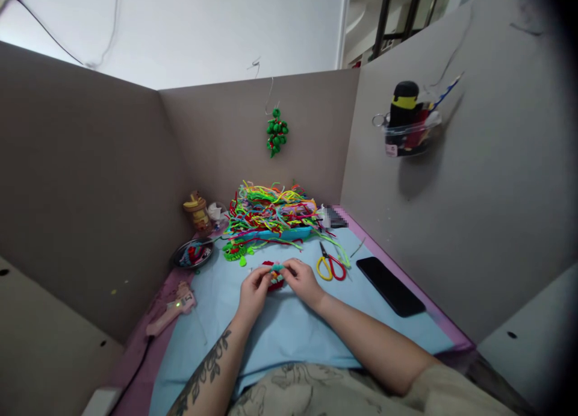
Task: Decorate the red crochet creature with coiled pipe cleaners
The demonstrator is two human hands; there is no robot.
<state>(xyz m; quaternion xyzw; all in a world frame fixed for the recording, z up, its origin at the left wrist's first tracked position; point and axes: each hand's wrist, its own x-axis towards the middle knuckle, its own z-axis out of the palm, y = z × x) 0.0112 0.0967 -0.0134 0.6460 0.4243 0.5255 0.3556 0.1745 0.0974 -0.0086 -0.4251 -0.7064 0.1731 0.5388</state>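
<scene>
My left hand [253,289] and my right hand [301,282] meet over the light blue mat [289,325], fingers pinched together on a small craft piece [275,275] of red, teal and orange pipe cleaner. Both hands grip it from either side, just above the mat. Behind them lies a big tangled pile of coloured pipe cleaners [271,214]. A small green pipe-cleaner figure [235,251] rests at the pile's left front.
Scissors with yellow and red handles [330,265] lie right of my hands, a black phone [390,285] further right. A pink glue gun [170,307] and a dark dish [193,253] sit at the left. Grey partition walls [90,193] enclose the desk; a green ornament [276,132] hangs at the back.
</scene>
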